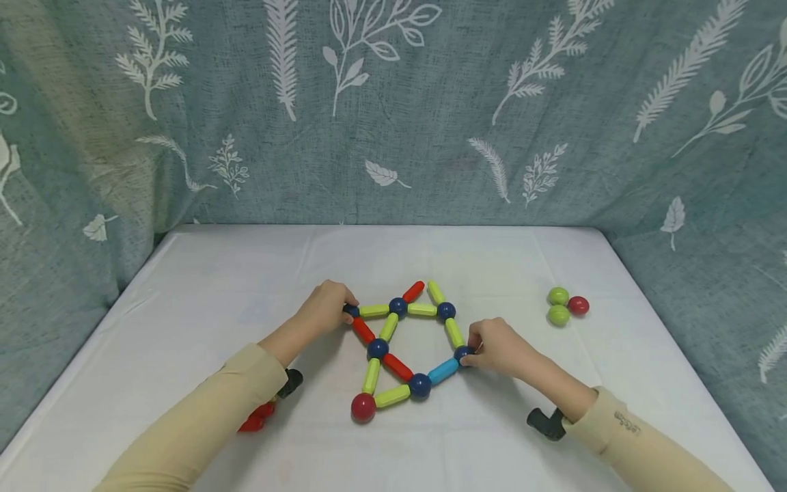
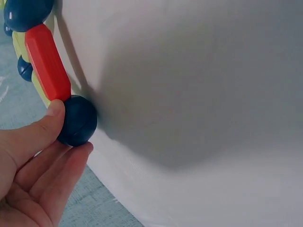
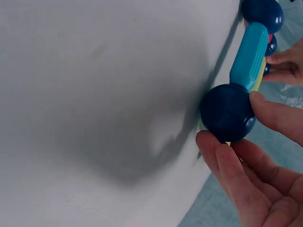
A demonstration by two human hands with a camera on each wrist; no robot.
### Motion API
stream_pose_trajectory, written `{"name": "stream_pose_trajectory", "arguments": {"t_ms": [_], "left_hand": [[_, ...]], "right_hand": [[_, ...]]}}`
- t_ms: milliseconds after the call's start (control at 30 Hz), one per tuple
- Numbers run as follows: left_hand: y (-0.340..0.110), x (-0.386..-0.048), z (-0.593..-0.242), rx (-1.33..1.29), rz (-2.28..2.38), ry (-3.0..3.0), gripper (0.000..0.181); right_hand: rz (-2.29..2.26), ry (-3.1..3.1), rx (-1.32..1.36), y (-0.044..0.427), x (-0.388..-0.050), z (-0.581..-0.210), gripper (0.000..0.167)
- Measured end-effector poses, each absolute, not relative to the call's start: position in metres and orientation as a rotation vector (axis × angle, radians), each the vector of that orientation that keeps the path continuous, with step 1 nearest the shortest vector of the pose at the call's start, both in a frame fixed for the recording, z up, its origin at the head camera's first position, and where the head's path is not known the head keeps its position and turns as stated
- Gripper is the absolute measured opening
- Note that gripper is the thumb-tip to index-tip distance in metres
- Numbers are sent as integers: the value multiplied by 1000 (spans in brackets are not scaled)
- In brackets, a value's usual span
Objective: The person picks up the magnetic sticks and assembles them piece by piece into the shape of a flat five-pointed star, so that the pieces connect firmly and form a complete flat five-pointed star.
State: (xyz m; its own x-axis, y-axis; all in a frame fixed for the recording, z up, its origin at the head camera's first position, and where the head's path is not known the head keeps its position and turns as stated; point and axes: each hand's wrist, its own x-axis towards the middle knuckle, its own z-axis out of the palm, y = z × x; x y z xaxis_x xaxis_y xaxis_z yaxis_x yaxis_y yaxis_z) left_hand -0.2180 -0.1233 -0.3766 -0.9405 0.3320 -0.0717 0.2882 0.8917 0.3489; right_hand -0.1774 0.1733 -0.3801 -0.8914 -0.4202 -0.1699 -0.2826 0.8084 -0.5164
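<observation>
A flat frame of toy balls and sticks lies on the white table. With thumb and fingers my left hand (image 1: 322,304) pinches a dark blue ball (image 2: 79,120) at the frame's left corner, where a red stick (image 2: 47,61) joins it. On the other side, my right hand (image 1: 498,346) pinches another dark blue ball (image 3: 227,112), joined to a light blue stick (image 3: 249,56). A larger red ball (image 1: 363,408) forms the near corner between two yellow-green sticks. At the far side, a red stick (image 1: 414,292) and a yellow-green stick (image 1: 436,292) stick out with free ends.
Two green balls (image 1: 558,315) and a red ball (image 1: 578,305) sit together at the right of the table (image 1: 504,266). Red pieces (image 1: 255,418) lie partly hidden behind the left sleeve. A patterned curtain (image 1: 430,171) hangs behind the table.
</observation>
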Motion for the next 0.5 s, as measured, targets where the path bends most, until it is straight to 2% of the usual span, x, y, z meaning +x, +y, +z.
{"name": "stream_pose_trajectory", "arguments": {"t_ms": [233,400,500], "left_hand": [[-125,-221,-373,479,465,2907,26],[-123,-221,-371,488,446,2898,26],[-122,-221,-371,463,461,2898,26]], "right_hand": [[-805,2657,-557,181,-178,-379,14],[-853,2712,-628,209,-188,-364,16],[-884,2800,-583,231,-195,-359,20]]}}
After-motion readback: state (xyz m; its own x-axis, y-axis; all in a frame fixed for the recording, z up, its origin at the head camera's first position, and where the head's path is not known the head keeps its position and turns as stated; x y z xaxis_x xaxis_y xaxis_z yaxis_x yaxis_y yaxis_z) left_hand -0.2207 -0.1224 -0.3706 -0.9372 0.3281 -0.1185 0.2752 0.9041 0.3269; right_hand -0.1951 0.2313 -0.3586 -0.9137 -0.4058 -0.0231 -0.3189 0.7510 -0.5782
